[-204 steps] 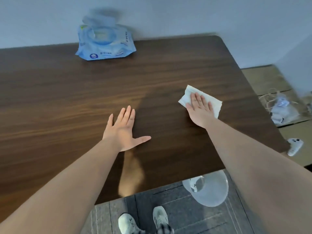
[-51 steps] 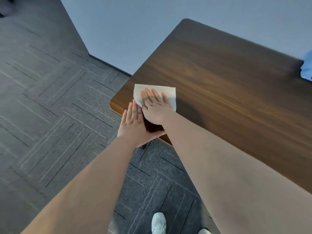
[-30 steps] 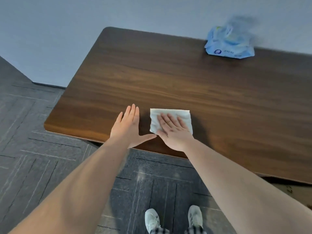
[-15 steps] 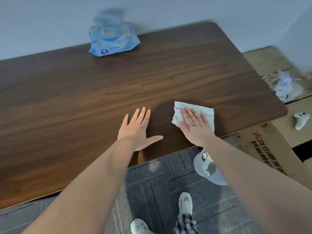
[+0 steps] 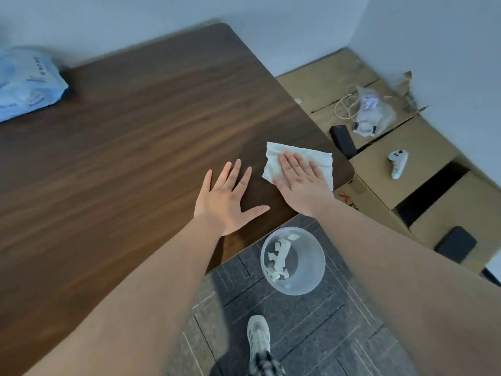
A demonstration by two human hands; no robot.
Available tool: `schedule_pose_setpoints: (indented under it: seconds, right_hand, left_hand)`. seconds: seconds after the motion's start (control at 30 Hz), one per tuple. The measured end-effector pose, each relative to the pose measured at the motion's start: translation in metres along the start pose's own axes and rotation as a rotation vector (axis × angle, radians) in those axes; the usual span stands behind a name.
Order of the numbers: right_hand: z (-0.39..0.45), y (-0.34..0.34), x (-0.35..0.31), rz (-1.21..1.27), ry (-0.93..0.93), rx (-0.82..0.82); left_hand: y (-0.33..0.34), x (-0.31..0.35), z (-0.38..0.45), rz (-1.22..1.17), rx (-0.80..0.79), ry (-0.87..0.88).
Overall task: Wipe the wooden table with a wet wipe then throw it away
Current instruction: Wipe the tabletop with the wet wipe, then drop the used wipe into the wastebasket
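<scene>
the wet wipe (image 5: 298, 158) lies spread flat on the wooden table (image 5: 135, 147), close to its near right corner. the right hand (image 5: 301, 183) presses down on it with an open palm, fingers straight and gripping nothing. the left hand (image 5: 227, 199) rests flat on the bare wood just beside it, fingers spread. on the floor below the table edge stands a clear bin (image 5: 292, 260) holding crumpled wipes. a blue wipes pack (image 5: 24, 82) sits at the far left.

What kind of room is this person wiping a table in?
Probably an office or workroom in casual use, not a kitchen. The wooden table stands on grey carpet tiles against a plain wall, and flattened cardboard boxes beside it hold a white game controller and loose cables.
</scene>
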State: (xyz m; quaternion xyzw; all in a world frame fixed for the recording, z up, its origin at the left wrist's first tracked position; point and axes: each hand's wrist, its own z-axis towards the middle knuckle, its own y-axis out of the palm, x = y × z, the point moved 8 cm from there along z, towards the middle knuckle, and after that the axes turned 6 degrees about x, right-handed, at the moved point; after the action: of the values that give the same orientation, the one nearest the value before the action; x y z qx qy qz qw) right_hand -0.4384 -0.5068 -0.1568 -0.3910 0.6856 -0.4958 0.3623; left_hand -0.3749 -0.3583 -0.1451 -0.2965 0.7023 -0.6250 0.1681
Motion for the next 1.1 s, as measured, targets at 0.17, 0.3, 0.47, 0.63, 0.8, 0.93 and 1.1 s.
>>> schedule_pose_setpoints:
  seconds: [0.17, 0.3, 0.47, 0.63, 0.8, 0.93, 1.1]
  right_hand:
    - [0.015, -0.010, 0.035, 0.005, 0.006, 0.068]
    - [0.013, -0.015, 0.057, 0.049, 0.025, 0.146]
    - [-0.010, -0.017, 0.082, 0.127, 0.085, 0.294]
    - [-0.060, -0.007, 0.093, 0.389, 0.179, 0.504]
    - [-0.115, 0.044, 0.110, 0.606, 0.317, 0.394]
    - [-0.138, 0.122, 0.139, 0.556, 0.487, 0.092]
    - [-0.145, 0.195, 0.153, 0.553, 0.634, -0.102]
  left_hand:
    - [-0.005, 0.039, 0.049, 0.004, 0.056, 0.046]
    - [-0.003, 0.051, 0.070, 0.034, 0.068, 0.044]
    - [-0.002, 0.051, 0.073, 0.054, 0.019, 0.025]
    - [-0.002, 0.052, 0.072, 0.052, 0.034, 0.024]
    - [-0.001, 0.052, 0.072, 0.050, 0.076, 0.030]
    - [-0.001, 0.053, 0.072, 0.038, 0.087, 0.025]
    - [-0.002, 0.055, 0.072, 0.028, 0.130, 0.032]
